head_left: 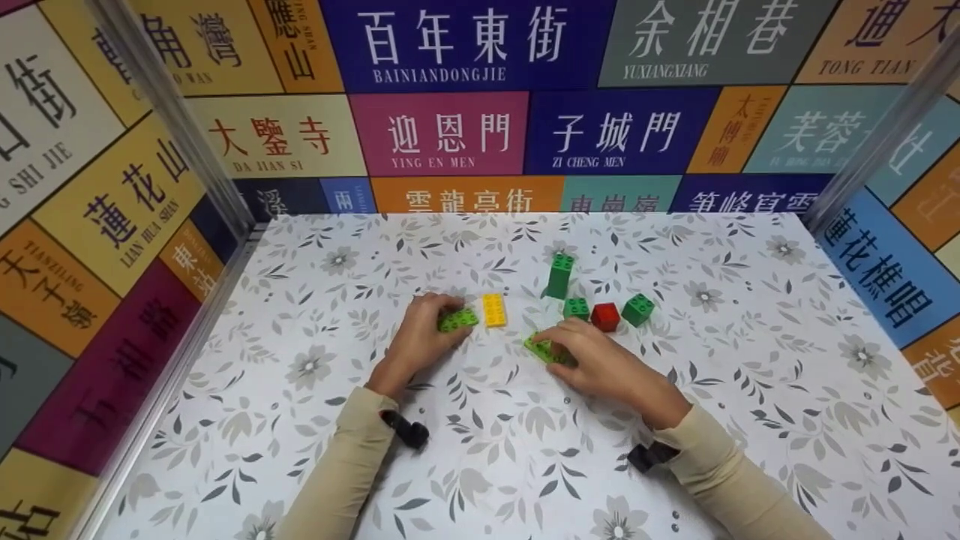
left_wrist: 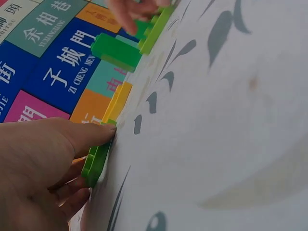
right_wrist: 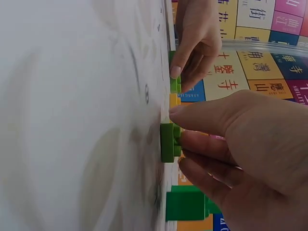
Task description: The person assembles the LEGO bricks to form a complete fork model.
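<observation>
On the flowered tabletop, my left hand (head_left: 421,337) pinches a lime green toy brick (head_left: 459,321) between thumb and fingers. The left wrist view shows the thumb along one long side of that brick (left_wrist: 96,161) and the fingers behind it. A flat yellow brick (head_left: 494,310) lies just beyond its right end. My right hand (head_left: 600,360) holds a second lime green brick (head_left: 541,349), low at the table, with its fingertips over the studs. In the right wrist view, thumb and index finger meet at this brick (right_wrist: 167,143), and part of it is hidden under the fingers.
Behind the right hand stands a tall dark green brick stack (head_left: 559,277). Nearer to that hand are a small green brick (head_left: 576,307), a red brick (head_left: 604,317) and another green brick (head_left: 638,309). Panels printed with signs (head_left: 442,135) wall in the table's back and sides.
</observation>
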Available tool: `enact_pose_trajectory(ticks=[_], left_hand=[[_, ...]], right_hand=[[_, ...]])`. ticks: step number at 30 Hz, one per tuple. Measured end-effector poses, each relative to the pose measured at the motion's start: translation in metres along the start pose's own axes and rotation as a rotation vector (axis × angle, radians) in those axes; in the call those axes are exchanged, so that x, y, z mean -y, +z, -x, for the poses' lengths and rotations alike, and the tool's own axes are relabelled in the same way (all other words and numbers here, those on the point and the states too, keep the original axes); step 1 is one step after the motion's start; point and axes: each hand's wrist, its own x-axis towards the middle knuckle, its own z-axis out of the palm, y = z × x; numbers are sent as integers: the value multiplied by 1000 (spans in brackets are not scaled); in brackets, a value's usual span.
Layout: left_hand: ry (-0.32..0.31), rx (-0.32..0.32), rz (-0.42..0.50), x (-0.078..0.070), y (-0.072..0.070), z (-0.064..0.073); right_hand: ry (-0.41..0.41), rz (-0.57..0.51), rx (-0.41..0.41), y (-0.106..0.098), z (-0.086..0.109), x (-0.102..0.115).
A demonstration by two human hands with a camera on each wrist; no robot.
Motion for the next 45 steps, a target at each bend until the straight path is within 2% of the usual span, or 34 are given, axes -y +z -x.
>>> enact_pose_trajectory(ticks=[5, 10, 13, 17, 21, 25, 29, 45], left_hand=[[30, 57, 17, -4, -1, 1], [103, 120, 47, -14, 0, 3], [144, 170, 64, -24, 1, 6], [212, 241, 34, -36, 8, 9], [260, 311, -15, -44, 17, 12], [262, 333, -24, -46, 25, 13], [254, 333, -19, -46, 29, 12], [224, 356, 41, -41, 31, 11]], right_hand=[[-14, -62, 23, -4, 13, -9], [0, -86, 45, -9, 20, -14], [33, -137, 61, -11, 22, -16], [61, -170, 72, -14, 24, -18], [35, -113, 66, -13, 24, -20], [17, -97, 57, -10, 22, -20], [32, -116, 50, -8, 21, -20], [48, -133, 63, -8, 22, -20]])
